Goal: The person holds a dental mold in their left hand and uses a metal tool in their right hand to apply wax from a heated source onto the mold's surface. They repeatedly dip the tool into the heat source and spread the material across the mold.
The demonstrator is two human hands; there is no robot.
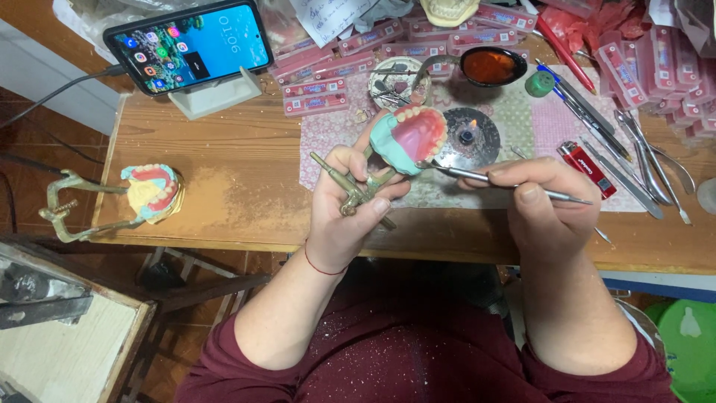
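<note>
Mid-way through shaping wax on a denture model [409, 139], by the look of it. Left hand [350, 198] wrapped around the brass frame [350, 190], fingers closed on it, holding the teal and pink model tilted up above the desk [239, 179], just in front of a small burner [468, 136] with a tiny flame. Right hand [548, 195] pinching a thin metal tool [507, 185] like a pen, fingers closed, tip touching the model's lower right edge beside the row of teeth. A second model on its own frame [149, 192] well apart to the left; phone on a stand [190, 46], red lighter [587, 169], spare instruments [641, 160] and pink tooth cards [350, 67] around. Next move probably calls for a steady frame and a light, short stroke along the gum line.
</note>
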